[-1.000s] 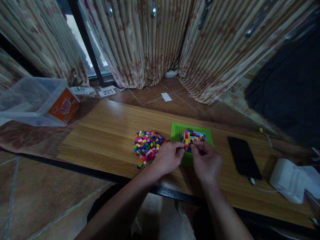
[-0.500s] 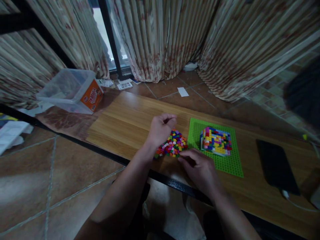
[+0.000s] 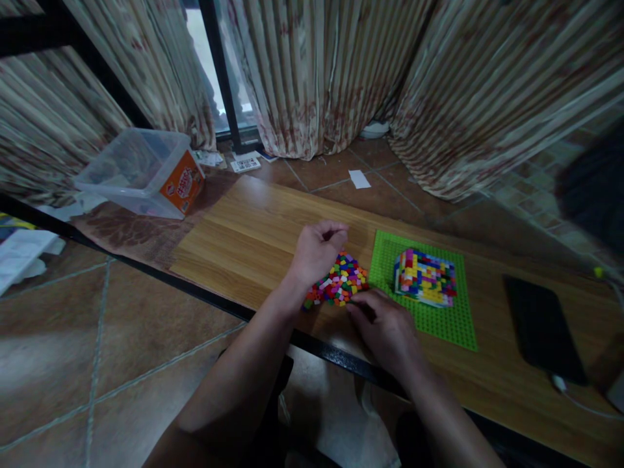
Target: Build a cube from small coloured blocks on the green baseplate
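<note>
A pile of small toy bricks (image 3: 344, 279) in many colours lies on the wooden tabletop between my hands. Above the pile's left side, my left hand (image 3: 319, 250) is closed, thumb and fingers curled together; whatever is in them is hidden. My right hand (image 3: 383, 318) rests low at the pile's right edge, its thumb and forefinger pinched close; I cannot make out what they hold. Just right of it lies a green studded baseplate (image 3: 446, 325), bearing a block built of multicoloured bricks (image 3: 424, 278).
On the right of the tabletop (image 3: 234, 240) lies a dark tablet (image 3: 541, 325) with a white cable plugged in. A clear plastic bin (image 3: 136, 172) with an orange label stands at the left end. Papers (image 3: 359, 179) lie on the tiled floor beyond, before the curtains.
The view has shifted slightly, so most things sit a little further right. My right thumb and forefinger have drawn nearer together at the pile's edge. The left hand keeps its curled pose.
</note>
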`<state>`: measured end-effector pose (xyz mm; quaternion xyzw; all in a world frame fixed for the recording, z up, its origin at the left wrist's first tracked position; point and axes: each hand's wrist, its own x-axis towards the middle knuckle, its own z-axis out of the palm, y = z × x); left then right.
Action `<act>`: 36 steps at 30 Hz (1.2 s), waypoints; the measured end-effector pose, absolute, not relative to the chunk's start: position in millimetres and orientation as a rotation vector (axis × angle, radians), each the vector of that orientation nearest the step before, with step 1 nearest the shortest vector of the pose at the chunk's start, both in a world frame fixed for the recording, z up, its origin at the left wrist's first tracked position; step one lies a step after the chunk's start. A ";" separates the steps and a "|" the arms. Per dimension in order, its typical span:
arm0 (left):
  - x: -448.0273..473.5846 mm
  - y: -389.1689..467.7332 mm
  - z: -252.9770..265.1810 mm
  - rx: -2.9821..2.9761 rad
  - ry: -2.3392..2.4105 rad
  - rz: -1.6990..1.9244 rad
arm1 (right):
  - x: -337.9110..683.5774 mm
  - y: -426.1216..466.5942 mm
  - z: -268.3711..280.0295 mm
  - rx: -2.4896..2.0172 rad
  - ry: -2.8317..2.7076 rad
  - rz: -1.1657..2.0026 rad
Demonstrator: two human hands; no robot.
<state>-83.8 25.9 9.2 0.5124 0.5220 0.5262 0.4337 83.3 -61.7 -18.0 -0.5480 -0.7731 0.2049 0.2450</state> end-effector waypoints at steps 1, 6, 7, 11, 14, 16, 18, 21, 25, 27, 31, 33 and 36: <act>-83.9 25.8 9.2 1.279 1.303 1.309 | 83.7 -62.1 -16.1 -1.497 -2.075 0.586; -82.3 25.0 10.0 1.297 1.312 1.280 | 86.9 -64.6 -5.4 -1.530 -1.878 0.699; -81.8 24.9 10.0 1.304 1.313 1.275 | 88.5 -64.7 -4.1 -1.533 -1.839 0.723; -79.2 24.9 8.1 1.327 1.320 1.268 | 98.6 -62.8 -2.7 -1.521 -1.666 0.726; -77.0 25.4 5.7 1.300 1.304 1.263 | 111.1 -59.1 -3.5 -1.516 -1.549 0.636; -75.5 25.4 5.0 1.290 1.300 1.254 | 122.0 -56.0 -4.2 -1.540 -1.469 0.575; -74.2 25.1 5.6 1.295 1.301 1.246 | 134.0 -53.0 -4.7 -1.587 -1.389 0.511; -73.1 24.1 8.4 1.300 1.313 1.240 | 149.5 -50.1 -4.7 -1.659 -1.340 0.428; -72.4 23.5 11.8 1.288 1.325 1.214 | 156.6 -49.9 -3.7 -1.671 -1.359 0.385; -71.6 23.4 12.7 1.286 1.327 1.202 | 155.1 -50.3 -3.4 -1.670 -1.385 0.381; -69.3 22.9 13.8 1.300 1.339 1.196 | 150.2 -48.8 -4.4 -1.709 -1.448 0.348; -68.7 22.5 14.1 1.304 1.336 1.198 | 148.8 -47.2 -5.8 -1.711 -1.486 0.329; -68.7 22.3 14.2 1.309 1.332 1.193 | 148.1 -45.0 -8.5 -1.693 -1.500 0.320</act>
